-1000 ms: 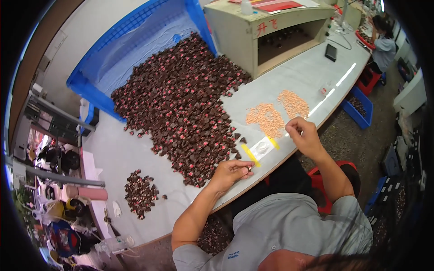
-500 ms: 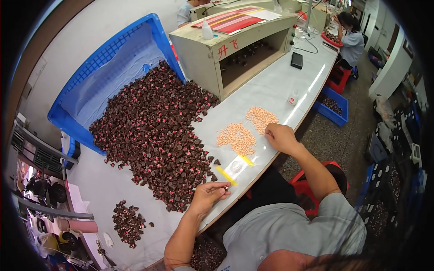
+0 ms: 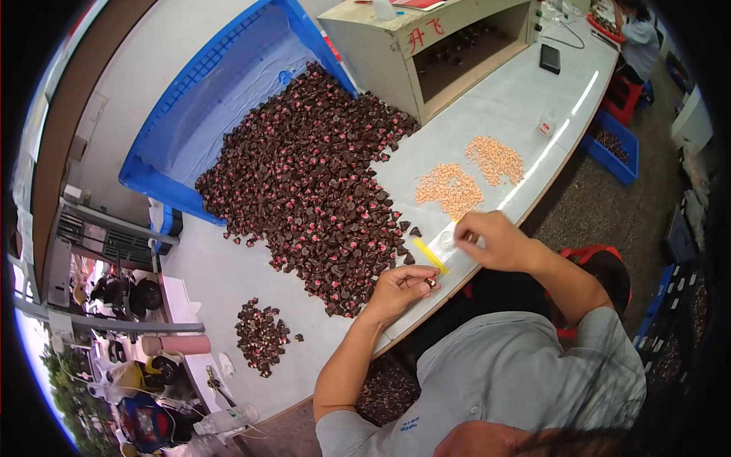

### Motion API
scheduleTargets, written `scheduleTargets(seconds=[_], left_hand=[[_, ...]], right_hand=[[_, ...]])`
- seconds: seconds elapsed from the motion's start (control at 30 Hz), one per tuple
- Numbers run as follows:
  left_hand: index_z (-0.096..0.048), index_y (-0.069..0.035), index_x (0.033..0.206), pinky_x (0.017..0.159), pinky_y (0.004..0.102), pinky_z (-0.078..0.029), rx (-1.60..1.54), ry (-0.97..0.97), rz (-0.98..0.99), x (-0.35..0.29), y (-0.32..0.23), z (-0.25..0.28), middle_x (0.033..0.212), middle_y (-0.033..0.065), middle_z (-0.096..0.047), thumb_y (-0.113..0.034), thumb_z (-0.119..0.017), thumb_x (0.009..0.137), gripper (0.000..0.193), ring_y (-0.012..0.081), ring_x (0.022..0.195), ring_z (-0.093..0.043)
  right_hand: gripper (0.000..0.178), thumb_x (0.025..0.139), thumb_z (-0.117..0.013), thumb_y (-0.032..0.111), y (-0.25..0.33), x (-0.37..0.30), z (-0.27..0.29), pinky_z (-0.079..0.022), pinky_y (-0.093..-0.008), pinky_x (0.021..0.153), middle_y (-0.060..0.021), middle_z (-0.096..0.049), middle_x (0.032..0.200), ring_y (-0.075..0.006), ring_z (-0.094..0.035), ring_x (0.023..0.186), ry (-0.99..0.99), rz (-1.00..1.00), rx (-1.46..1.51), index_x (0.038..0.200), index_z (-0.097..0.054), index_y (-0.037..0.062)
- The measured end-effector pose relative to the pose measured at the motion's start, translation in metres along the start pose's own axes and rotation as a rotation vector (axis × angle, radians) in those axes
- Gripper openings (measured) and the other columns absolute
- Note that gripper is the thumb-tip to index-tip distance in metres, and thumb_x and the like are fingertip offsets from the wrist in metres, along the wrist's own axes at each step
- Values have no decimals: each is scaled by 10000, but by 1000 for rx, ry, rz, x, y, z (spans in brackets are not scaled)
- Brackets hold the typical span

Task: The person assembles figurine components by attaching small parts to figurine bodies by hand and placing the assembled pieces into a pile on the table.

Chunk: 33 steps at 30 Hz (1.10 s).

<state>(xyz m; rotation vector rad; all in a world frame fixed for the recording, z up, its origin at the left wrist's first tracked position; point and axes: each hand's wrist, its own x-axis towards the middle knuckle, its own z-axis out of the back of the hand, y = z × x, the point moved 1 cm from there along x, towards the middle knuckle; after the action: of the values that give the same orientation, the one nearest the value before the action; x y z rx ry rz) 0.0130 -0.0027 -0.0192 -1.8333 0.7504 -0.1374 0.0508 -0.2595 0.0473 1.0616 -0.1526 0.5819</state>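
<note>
At the table's near edge, my left hand pinches a small dark brown piece with a pale spot between thumb and fingertips. My right hand is above the taped patch, fingers curled together; whatever they hold is hidden or too small to name. Beside its fingertips lies a small round clear blob or dish, next to a yellow tape strip. Two spreads of tiny peach-coloured pieces, one nearer and one farther, lie beyond my right hand. A large heap of dark brown pieces with pink marks fills the middle.
A blue crate lies tipped behind the heap. A smaller pile of dark pieces sits at the left. A beige open-fronted box, a small bottle and a black device stand farther along. Another person sits at the far end.
My right hand has moved from the farther peach-coloured pieces to the taped patch, close to my left hand. My left hand keeps its pinch on the dark piece. The whole view has shifted.
</note>
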Motion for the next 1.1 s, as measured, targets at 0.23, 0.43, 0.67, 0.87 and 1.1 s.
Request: scheduleTargets(seconds=[0.23, 0.43, 0.67, 0.87, 1.1], left_hand=[[-643, 50, 1140, 792, 276, -560, 63, -36, 77, -3, -5, -5, 1160, 139, -678, -10, -665, 914, 234, 233, 1005, -697], [-661, 32, 1093, 774, 277, -567, 62, -64, 109, -3, -5, -4, 1108, 121, -694, -45, -659, 931, 180, 212, 956, -704], [-681, 13, 1033, 757, 263, -565, 22, -75, 115, -3, -8, -5, 1034, 110, -705, -99, -678, 928, 154, 195, 933, -705], [-688, 27, 1002, 749, 262, -564, 74, 0, 115, -2, -9, -7, 1006, 123, -709, -93, -677, 925, 143, 193, 904, -711], [-675, 60, 1088, 754, 249, -561, 69, -9, 124, -2, -9, -8, 1005, 134, -716, -97, -684, 925, 227, 176, 903, -710]], right_hand=[[154, 840, -659, 113, 4, -4, -43, -518, -419, 591, -119, -647, 794, -327, -662, 682, 264, 262, -136, 964, -586, 59], [151, 816, -648, 90, 16, -9, -53, -515, -419, 575, -109, -636, 739, -322, -654, 640, 258, 336, -192, 949, -580, 64], [140, 788, -715, 77, 14, -1, -37, -527, -329, 565, -81, -684, 731, -231, -684, 634, 316, 106, -70, 907, -645, 60], [91, 777, -698, 112, 9, -1, -43, -497, -346, 542, -46, -642, 620, -245, -650, 566, 381, 87, -2, 840, -636, 89], [79, 775, -695, 114, 10, 5, -28, -501, -358, 536, -53, -636, 608, -249, -651, 556, 409, 95, -20, 827, -640, 90]])
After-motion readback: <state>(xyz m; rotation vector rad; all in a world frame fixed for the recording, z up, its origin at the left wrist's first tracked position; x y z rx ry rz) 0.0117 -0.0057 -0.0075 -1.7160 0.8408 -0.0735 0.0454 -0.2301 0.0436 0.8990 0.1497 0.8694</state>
